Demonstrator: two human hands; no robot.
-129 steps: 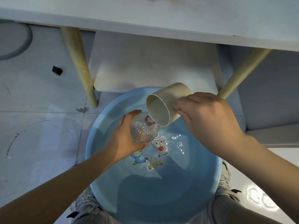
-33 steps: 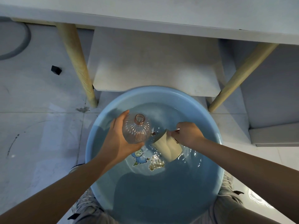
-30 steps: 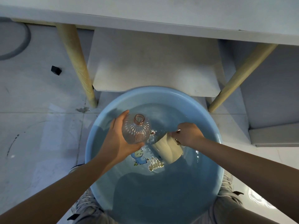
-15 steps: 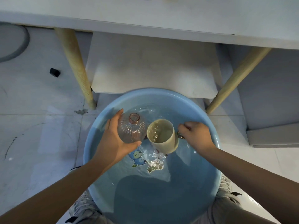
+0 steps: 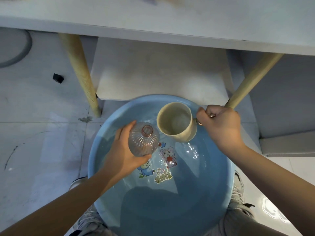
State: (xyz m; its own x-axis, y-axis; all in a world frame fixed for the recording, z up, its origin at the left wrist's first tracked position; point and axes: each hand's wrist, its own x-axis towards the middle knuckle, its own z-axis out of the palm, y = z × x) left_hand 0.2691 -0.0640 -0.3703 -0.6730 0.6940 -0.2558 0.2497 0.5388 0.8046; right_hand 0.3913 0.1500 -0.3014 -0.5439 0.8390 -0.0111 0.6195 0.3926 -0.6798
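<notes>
Holding a bottle (image 5: 144,139) and a cup (image 5: 175,123) over a blue tub (image 5: 170,210) of water.
Closest, the tub sits on the floor between two shoes (image 5: 238,189), with cartoon pictures (image 5: 163,160) on its bottom. The left hand (image 5: 124,155) is wrapped around the clear bottle, which stands up with its mouth open. Just beside it, the right hand (image 5: 219,126) is clenched on the cup's handle. Behind both hands stand the desk's (image 5: 153,17) wooden legs (image 5: 80,74).
</notes>
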